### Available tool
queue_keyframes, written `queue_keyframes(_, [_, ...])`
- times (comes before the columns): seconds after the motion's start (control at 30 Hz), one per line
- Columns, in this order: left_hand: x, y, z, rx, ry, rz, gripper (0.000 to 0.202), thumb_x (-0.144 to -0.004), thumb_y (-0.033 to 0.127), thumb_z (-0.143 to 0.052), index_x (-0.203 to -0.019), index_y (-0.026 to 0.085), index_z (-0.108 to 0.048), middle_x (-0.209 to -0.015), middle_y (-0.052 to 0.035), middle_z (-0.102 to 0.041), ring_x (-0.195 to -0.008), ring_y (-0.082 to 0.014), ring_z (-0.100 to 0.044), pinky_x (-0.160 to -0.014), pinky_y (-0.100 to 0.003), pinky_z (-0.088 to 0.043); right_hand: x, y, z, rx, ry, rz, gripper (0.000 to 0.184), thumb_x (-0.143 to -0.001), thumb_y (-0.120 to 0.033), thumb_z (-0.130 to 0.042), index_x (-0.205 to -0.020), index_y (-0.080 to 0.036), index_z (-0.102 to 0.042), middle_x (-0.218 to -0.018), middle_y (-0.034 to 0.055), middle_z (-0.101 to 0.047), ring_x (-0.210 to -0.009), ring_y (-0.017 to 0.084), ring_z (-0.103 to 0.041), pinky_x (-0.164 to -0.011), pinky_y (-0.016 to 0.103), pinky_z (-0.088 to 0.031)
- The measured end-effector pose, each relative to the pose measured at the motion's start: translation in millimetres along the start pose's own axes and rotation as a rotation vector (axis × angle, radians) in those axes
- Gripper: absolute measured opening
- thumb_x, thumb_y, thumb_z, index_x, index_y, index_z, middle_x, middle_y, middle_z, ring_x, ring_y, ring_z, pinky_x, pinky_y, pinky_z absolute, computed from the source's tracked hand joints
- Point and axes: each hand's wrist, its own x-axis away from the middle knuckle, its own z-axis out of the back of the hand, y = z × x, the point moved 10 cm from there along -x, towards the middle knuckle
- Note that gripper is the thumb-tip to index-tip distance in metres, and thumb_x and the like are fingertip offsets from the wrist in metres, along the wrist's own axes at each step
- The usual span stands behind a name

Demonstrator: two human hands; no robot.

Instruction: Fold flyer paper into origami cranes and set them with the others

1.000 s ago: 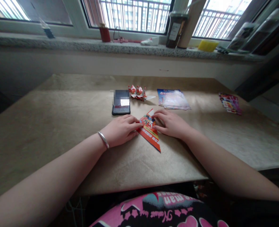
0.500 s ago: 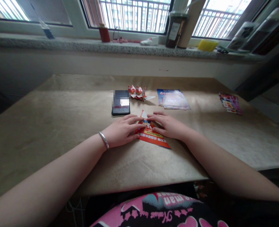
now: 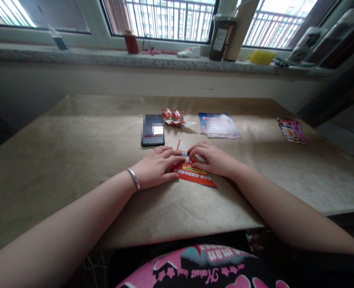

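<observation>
A red printed sheet of paper (image 3: 195, 177), folded into a triangle, lies flat on the tan table (image 3: 75, 152) in front of me. My left hand (image 3: 155, 167), with a silver bangle at the wrist, presses on the paper's left part with its fingers stretched out. My right hand (image 3: 213, 159) rests on the paper's right part, its fingertips curled and pinching a small raised flap near the top corner. The fingertips of both hands almost meet over the paper.
A dark phone (image 3: 153, 130) lies just beyond my left hand. Behind it sit a folded red paper figure (image 3: 174, 117), a stack of blue leaflets (image 3: 219, 126) and a pink leaflet (image 3: 291, 130) at far right. The window sill (image 3: 105, 58) holds jars and small items.
The red paper has been turned so its long printed edge now points right instead of down. My right fingers have curled onto the flap at its top.
</observation>
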Motion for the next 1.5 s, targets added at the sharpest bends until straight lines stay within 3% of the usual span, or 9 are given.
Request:
queue_keyframes(0.3, [-3,0,4.9,-0.017,0.047,-0.009,0.047,-0.088,0.051,-0.053,-0.128,0.028,-0.052,-0.129,-0.0039,-0.055,-0.121,-0.0256,-0.042,-0.108,-0.045,-0.024,-1,-7,1,0.028,-0.053,0.028,0.014,-0.083,-0.028,-0.062,-0.093,-0.02,-0.065,-0.108,0.0079,-0.065,-0.103,0.021,-0.055,-0.092,0.037,-0.045])
queue_keyframes(0.43, [-6,-1,5.7,-0.023,0.056,0.028,0.042,-0.087,0.046,-0.056,-0.124,0.026,-0.055,-0.122,-0.0055,-0.058,-0.115,-0.0244,-0.047,-0.103,-0.043,-0.03,-1,-10,-1,0.024,-0.069,0.026,0.017,-0.082,-0.032,-0.063,-0.094,-0.02,-0.066,-0.108,0.0083,-0.065,-0.104,0.021,-0.055,-0.092,0.038,-0.045])
queue_keyframes(0.67, [-10,-1,10.9,-0.037,0.123,0.075,0.033,-0.085,0.037,-0.06,-0.113,0.02,-0.061,-0.113,-0.0066,-0.062,-0.107,-0.0241,-0.05,-0.098,-0.041,-0.037,-3,-25,-2,0.089,-0.126,0.046,0.044,-0.074,-0.051,-0.067,-0.104,-0.019,-0.063,-0.104,0.0096,-0.066,-0.101,0.025,-0.055,-0.087,0.039,-0.046])
queue_keyframes(0.87, [-10,3,15.5,-0.064,0.141,0.056,0.031,-0.086,0.036,-0.059,-0.112,0.02,-0.062,-0.112,-0.0072,-0.063,-0.105,-0.0244,-0.052,-0.096,-0.042,-0.04,-3,-29,-2,0.167,-0.126,0.036,0.042,-0.073,-0.04,-0.067,-0.107,-0.017,-0.061,-0.106,0.0096,-0.066,-0.1,0.025,-0.056,-0.087,0.038,-0.046])
queue_keyframes(1.13, [-6,-2,12.9,0.006,0.15,0.093,0.048,-0.083,0.038,-0.061,-0.125,0.019,-0.048,-0.12,-0.011,-0.057,-0.113,-0.0276,-0.05,-0.1,-0.046,-0.04,-1,-33,-5,0.264,-0.131,0.055,0.036,-0.076,-0.028,-0.058,-0.11,-0.017,-0.057,-0.103,0.0104,-0.067,-0.094,0.025,-0.059,-0.081,0.036,-0.047])
queue_keyframes(1.37, [3,-9,21.0,0.163,0.318,0.1,0.044,-0.074,0.031,-0.067,-0.105,0.019,-0.039,-0.119,-0.0125,-0.045,-0.112,-0.0259,-0.05,-0.097,-0.044,-0.046,1,-21,5,0.111,-0.03,-0.035,0.033,-0.076,-0.02,-0.055,-0.109,-0.017,-0.053,-0.093,0.0073,-0.067,-0.078,0.018,-0.061,-0.072,0.029,-0.047])
queue_keyframes(1.5, [4,-7,22.0,0.146,0.321,0.094,0.04,-0.076,0.03,-0.065,-0.104,0.02,-0.039,-0.119,-0.0113,-0.042,-0.11,-0.0247,-0.05,-0.096,-0.043,-0.047,5,-5,12,0.006,0.045,-0.146,0.044,-0.076,-0.016,-0.053,-0.119,-0.018,-0.048,-0.09,0.0043,-0.065,-0.071,0.015,-0.06,-0.067,0.027,-0.047])
